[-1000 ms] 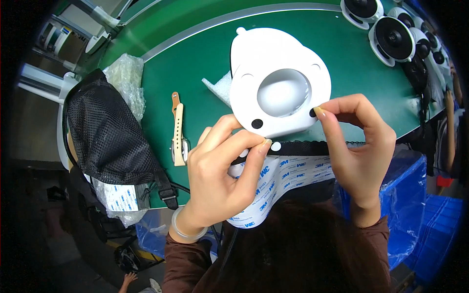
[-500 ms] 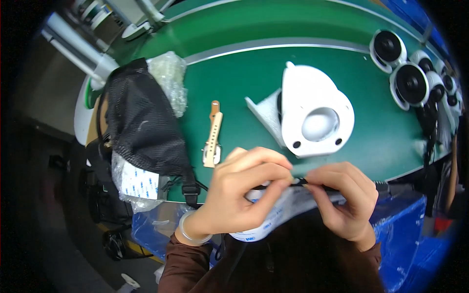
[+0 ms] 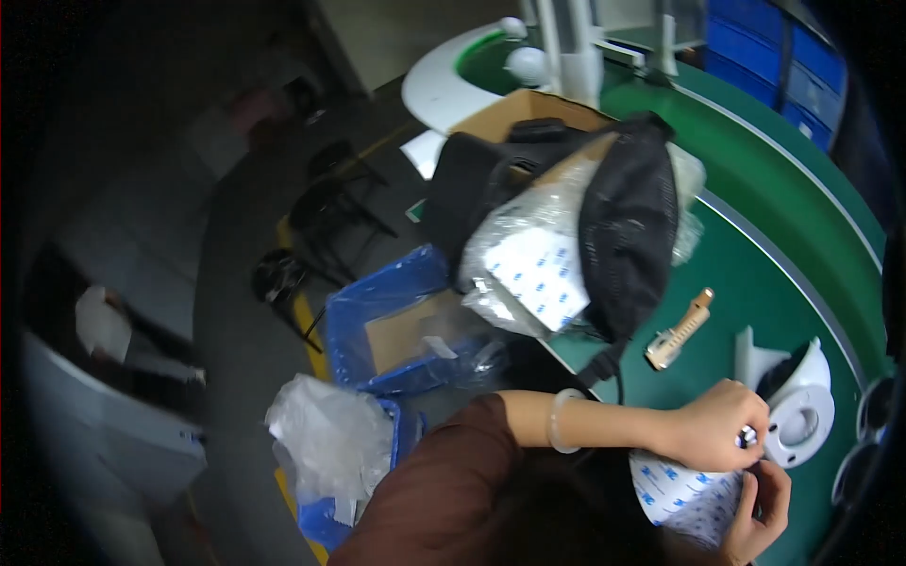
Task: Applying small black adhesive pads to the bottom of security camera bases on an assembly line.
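At a green table [image 3: 755,292], clenches left hand [image 3: 708,429] around a black-and-white piece [image 3: 746,437] beside patterned sheet [image 3: 694,495]; bends right hand [image 3: 766,519] nearby, cannot tell if gripping.

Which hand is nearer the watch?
Left: the left hand sits below and slightly right of the watch in view; the right hand is farther down and right.

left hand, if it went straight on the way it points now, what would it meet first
Probably the white housing with the round opening, just beyond the left hand, though depth is unclear.
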Action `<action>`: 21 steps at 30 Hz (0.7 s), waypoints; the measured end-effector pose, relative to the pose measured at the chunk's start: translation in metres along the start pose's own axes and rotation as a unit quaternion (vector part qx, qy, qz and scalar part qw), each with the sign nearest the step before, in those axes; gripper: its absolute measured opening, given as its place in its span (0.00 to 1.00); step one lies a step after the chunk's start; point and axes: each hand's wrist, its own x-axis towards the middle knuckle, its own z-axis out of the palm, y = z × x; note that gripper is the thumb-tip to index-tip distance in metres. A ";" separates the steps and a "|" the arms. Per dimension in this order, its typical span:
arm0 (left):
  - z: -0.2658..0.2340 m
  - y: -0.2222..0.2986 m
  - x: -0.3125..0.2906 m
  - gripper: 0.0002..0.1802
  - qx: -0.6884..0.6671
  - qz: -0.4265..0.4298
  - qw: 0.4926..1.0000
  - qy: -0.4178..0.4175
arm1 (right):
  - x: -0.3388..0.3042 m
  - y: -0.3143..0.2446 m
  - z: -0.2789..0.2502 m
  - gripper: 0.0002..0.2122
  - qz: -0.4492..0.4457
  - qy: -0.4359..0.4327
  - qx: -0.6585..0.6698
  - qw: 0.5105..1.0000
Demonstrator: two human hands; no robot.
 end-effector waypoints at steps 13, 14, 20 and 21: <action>0.001 -0.011 0.003 0.04 0.071 0.142 0.984 -0.076 | 0.002 0.005 -0.002 0.08 -0.054 0.038 0.032 0.997; 0.008 -0.011 0.005 0.05 0.065 0.140 0.985 -0.076 | -0.002 -0.003 -0.003 0.06 -0.026 0.084 0.069 0.994; -0.020 -0.003 0.000 0.02 0.085 0.127 0.985 -0.077 | 0.014 -0.023 0.009 0.07 -0.176 0.081 -0.062 0.979; -0.025 0.004 0.001 0.02 0.087 0.125 0.984 -0.095 | 0.015 -0.023 0.007 0.08 -0.192 0.077 -0.057 0.977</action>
